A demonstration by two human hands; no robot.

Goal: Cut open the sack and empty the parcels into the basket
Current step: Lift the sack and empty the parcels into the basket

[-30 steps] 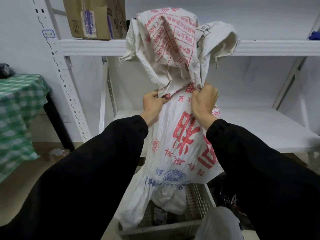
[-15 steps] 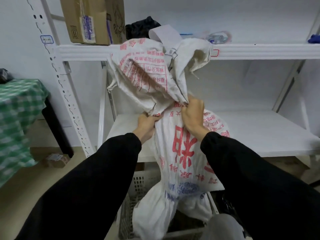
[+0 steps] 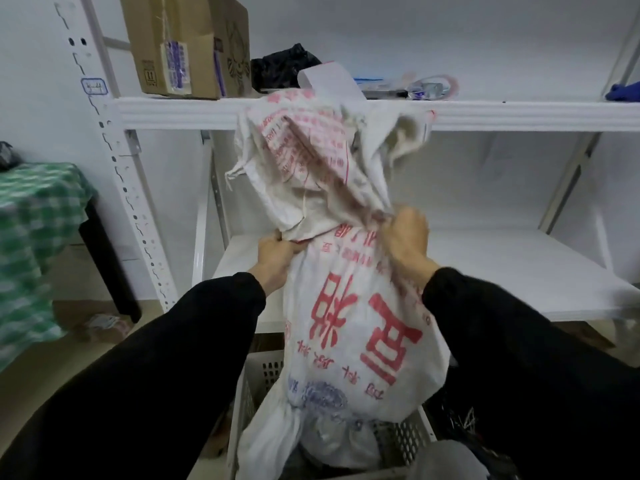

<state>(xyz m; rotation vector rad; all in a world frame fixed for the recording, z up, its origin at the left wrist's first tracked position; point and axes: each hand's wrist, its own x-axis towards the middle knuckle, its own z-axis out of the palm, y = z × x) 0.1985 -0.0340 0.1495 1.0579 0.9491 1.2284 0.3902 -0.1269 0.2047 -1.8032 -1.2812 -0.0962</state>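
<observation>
A white woven sack [image 3: 349, 327] with large red characters hangs upside down in front of me, its mouth down in a white perforated plastic basket [image 3: 405, 441]. My left hand [image 3: 277, 261] grips the bunched fabric on the sack's left side. On the right side my right hand [image 3: 405, 237] grips the fabric too. Above my hands the loose end of the sack flops up before the shelf edge. A pale wrapped parcel [image 3: 332, 441] shows at the sack's mouth inside the basket. The rest of the basket's contents are hidden by the sack.
A white metal shelving unit [image 3: 519, 116] stands behind the sack, with a cardboard box [image 3: 187, 46], a black bag and small items on its upper shelf. At the left stands a table with a green checked cloth [image 3: 34, 237]. Scraps lie on the floor.
Both hands and the sack have dropped lower, the sack's loose top now sits below the upper shelf, and its lower part bulges wider over the basket.
</observation>
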